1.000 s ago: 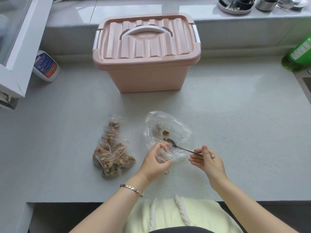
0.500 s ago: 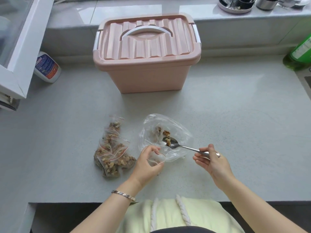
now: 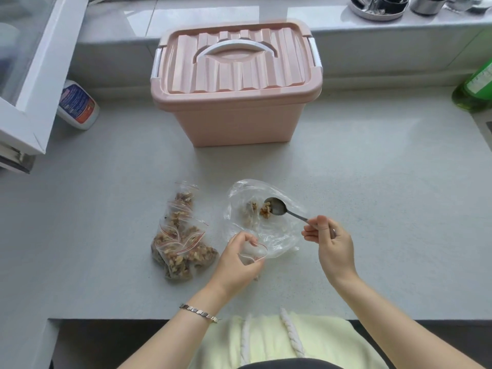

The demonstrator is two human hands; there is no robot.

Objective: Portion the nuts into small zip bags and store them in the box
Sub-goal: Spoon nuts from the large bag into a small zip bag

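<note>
Here the grey countertop (image 3: 372, 195) ran from a raised back ledge (image 3: 346, 25) to a straight front edge close to the person's body; broad bare stretches lay to the right of the hands and to the left of the filled bags. One pink storage box (image 3: 237, 83) stood at the rear centre with its lid closed and its white handle folded flat, a bare strip of counter separating it from the bags. One large clear plastic bag (image 3: 266, 230) lay open near the front centre with a small remnant of nuts (image 3: 262, 210) inside. One metal spoon (image 3: 278, 207) reached into that bag, its bowl resting beside the nuts. The right hand (image 3: 330, 243) held the spoon's handle, pinched between thumb and curled fingers. The left hand (image 3: 237, 259) gripped one small zip bag (image 3: 253, 253) with a red seal line, fingers curled around its mouth, just at the large bag's near edge; whether the mouth was held open could not be told. To the left, a pile of filled zip bags (image 3: 181, 238) lay overlapping; at least three could be counted, the exact number unclear. One white bottle (image 3: 77, 105) lay near the open window frame (image 3: 29, 83) at the left edge, and one green bottle (image 3: 476, 86) stood at the right edge. A bracelet (image 3: 198, 312) circled the left wrist.
</note>
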